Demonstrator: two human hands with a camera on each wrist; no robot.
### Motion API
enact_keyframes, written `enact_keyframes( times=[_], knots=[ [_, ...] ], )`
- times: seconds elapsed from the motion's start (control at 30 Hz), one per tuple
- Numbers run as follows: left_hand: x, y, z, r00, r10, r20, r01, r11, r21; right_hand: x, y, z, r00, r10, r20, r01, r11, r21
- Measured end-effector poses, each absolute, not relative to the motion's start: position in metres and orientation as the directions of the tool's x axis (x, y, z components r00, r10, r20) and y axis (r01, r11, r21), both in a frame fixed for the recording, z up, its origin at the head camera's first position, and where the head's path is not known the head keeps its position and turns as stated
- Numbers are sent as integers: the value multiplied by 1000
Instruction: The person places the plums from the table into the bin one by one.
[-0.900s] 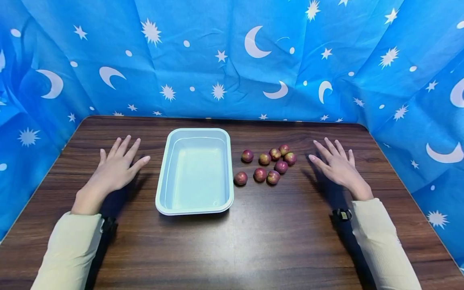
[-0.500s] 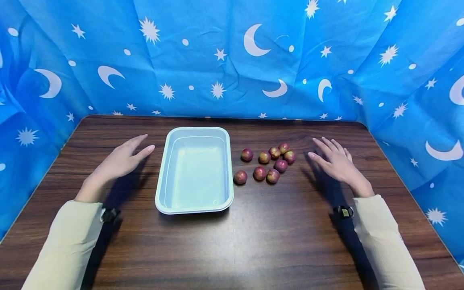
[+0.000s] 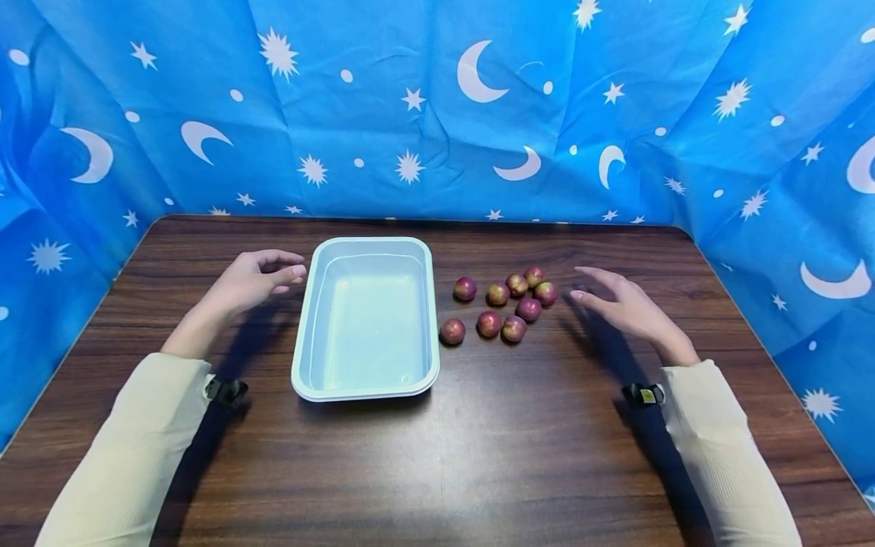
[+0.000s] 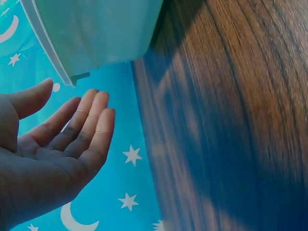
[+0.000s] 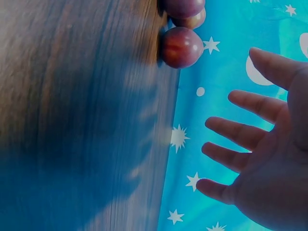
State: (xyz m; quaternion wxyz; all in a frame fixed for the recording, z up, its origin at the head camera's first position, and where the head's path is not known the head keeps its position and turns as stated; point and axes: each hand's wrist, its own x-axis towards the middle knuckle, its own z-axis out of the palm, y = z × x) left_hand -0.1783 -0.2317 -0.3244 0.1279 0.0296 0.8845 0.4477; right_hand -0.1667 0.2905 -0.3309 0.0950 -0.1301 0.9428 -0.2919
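Note:
A pale blue-white plastic basin (image 3: 365,391) stands on the table, left of centre, with nothing inside it. My left hand (image 3: 256,282) hovers beside its far left side, fingertips close to the rim; the left wrist view shows the fingers gently bent and the palm bare. Right of the basin lie several round red-and-yellow plums (image 3: 529,309) in a loose cluster. One plum (image 3: 453,331) sits close to the basin's right wall. My right hand (image 3: 625,308) is held above the table right of the cluster, its fingers (image 5: 240,132) spread and holding nothing.
The dark wood-grain table (image 3: 492,456) runs back to a blue cloth (image 3: 410,129) printed with white moons and stars, which hangs behind and at both sides. A small black device (image 3: 227,390) is strapped at the left wrist, another (image 3: 642,394) at the right.
My left hand has moved right to the basin's left rim, turning sideways with fingers bending. My right hand has turned and shifted slightly left toward the plums. Basin and plums stay put.

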Motion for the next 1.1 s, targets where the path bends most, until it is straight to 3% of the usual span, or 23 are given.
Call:
enact_keyframes(
  times=[0.2, 0.57, 0.93, 1.1],
  knots=[
    [-182, -230, -327, -970, 155, -190, -84, 517, 852, -170, 286, -329, -944, -300, -139, -156, 775, -612],
    [-187, -225, -330, -969, 118, -215, -153, 396, 905, -184, 282, -327, -961, -260, -93, -121, 698, -706],
    [-188, -222, -331, -970, 100, -220, -178, 319, 931, -200, 281, -331, -935, -287, -209, 19, 546, -837],
    [-187, -221, -332, -969, 90, -229, -194, 295, 936, -203, 275, -334, -929, -277, -243, 54, 549, -834]
  ],
)
